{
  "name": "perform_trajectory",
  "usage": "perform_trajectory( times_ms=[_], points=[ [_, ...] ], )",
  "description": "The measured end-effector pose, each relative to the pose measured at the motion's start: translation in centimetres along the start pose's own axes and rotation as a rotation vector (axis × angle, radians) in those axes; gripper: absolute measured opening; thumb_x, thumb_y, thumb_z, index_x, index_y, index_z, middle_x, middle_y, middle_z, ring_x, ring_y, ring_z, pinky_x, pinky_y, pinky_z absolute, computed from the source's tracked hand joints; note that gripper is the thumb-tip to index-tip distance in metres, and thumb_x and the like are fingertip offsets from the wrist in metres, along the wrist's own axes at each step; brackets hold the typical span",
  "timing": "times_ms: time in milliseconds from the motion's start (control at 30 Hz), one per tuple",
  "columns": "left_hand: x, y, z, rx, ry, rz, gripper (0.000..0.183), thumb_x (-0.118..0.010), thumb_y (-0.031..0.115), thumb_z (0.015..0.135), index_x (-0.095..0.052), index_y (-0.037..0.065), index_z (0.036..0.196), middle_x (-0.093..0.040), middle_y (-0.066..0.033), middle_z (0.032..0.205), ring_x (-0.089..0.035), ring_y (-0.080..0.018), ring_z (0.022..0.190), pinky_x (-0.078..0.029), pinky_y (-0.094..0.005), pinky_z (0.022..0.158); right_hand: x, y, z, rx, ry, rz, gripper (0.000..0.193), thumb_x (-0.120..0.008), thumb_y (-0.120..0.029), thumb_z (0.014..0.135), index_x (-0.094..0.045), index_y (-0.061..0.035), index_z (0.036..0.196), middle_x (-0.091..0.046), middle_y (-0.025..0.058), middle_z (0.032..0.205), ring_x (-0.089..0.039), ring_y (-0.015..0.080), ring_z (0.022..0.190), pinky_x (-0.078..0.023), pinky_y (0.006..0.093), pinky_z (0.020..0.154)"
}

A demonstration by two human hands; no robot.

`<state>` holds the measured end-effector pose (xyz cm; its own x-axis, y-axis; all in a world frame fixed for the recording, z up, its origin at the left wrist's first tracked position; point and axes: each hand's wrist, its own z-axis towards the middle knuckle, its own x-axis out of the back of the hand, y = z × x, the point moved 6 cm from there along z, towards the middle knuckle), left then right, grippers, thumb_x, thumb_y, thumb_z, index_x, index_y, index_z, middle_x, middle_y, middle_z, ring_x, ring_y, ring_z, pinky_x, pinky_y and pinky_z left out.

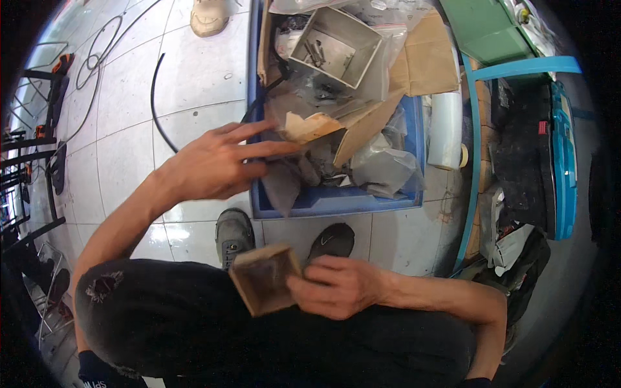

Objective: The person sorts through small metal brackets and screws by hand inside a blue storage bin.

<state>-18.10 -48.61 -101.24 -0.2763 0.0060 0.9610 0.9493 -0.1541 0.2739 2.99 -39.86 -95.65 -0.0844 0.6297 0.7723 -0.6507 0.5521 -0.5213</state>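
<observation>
My right hand (336, 286) grips the side of a small open brown box (264, 279), held above my knees. Its inside looks hollow, though motion blurs it. Over the left rim of a blue crate (336, 205) reaches my left hand (226, 161), fingers stretched out and apart. Its fingertips are near a torn piece of cardboard (314, 127) and clear plastic bags (283, 184). I cannot tell whether they touch. Farther back in the crate, a grey square bin (336, 46) sits tilted with several small metal pieces inside.
Right of the crate stand a white roll (445, 132), a turquoise frame (471, 161) and a turquoise case (563, 161). A green container (488, 39) is at the far right. Black cable (157, 103) lies on the tiled floor at left. Another person's shoe (208, 17) shows at the top.
</observation>
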Motion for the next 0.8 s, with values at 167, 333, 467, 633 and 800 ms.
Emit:
perform_trajectory(
  times_ms=[167, 333, 467, 633, 800],
  points=[
    [1.7, -1.4, -3.8, 0.381, 0.264, -0.626, 0.015, -0.07, -0.001, 0.081, -0.064, 0.005, 0.094, -0.072, -0.0106, 0.128, -0.066, -0.0321, 0.125, -0.058, -0.0473, 0.101, 1.9, 1.4, -1.5, 0.159, 0.043, 0.036, 0.013, -0.074, -0.021, 0.088, -0.069, -0.0089, 0.091, -0.066, 0.0086, 0.109, -0.061, 0.0187, 0.082, -0.052, 0.0311, 0.068],
    [3.8, -4.3, -6.7, 0.525, 0.63, -0.86, 0.014, -0.057, 0.007, 0.099, -0.066, 0.006, 0.109, -0.074, -0.0126, 0.117, -0.074, -0.0223, 0.104, -0.063, -0.0358, 0.084, 5.6, 8.2, -3.8, -0.22, 0.274, -0.298, 0.027, -0.084, -0.023, 0.084, -0.061, -0.0119, 0.079, -0.065, 0.0065, 0.097, -0.061, 0.0216, 0.075, -0.05, 0.0354, 0.062],
    [4.3, -5.8, -6.4, 0.484, 0.817, -0.967, 0.016, -0.057, 0.009, 0.103, -0.064, -0.001, 0.114, -0.073, -0.0144, 0.111, -0.074, -0.0201, 0.098, -0.064, -0.0325, 0.082, 5.9, 11.6, -2.4, -0.338, -0.028, -0.314, 0.033, -0.086, -0.03, 0.08, -0.06, -0.0112, 0.078, -0.064, 0.0053, 0.095, -0.06, 0.0222, 0.076, -0.049, 0.0373, 0.061],
    [4.0, -6.3, -6.1, 0.642, 0.89, -1.102, 0.023, -0.052, 0.017, 0.108, -0.058, 0.0, 0.122, -0.07, -0.0123, 0.105, -0.073, -0.0157, 0.086, -0.065, -0.0296, 0.069, 6.4, 15.1, -2.0, -0.279, -0.302, -0.503, 0.031, -0.083, -0.029, 0.079, -0.06, -0.0094, 0.078, -0.062, 0.003, 0.096, -0.057, 0.0245, 0.087, -0.051, 0.0392, 0.074],
    [3.2, -6.9, -7.2, 0.871, 0.99, -1.267, 0.031, -0.05, 0.027, 0.111, -0.05, 0.003, 0.131, -0.066, -0.0057, 0.089, -0.064, -0.009, 0.056, -0.054, -0.0228, 0.043, 6.6, 14.7, -1.6, -0.444, -0.542, -0.517, 0.042, -0.078, -0.046, 0.085, -0.064, -0.0067, 0.085, -0.066, 0.006, 0.104, -0.064, 0.0266, 0.095, -0.055, 0.0416, 0.083]
  ],
)
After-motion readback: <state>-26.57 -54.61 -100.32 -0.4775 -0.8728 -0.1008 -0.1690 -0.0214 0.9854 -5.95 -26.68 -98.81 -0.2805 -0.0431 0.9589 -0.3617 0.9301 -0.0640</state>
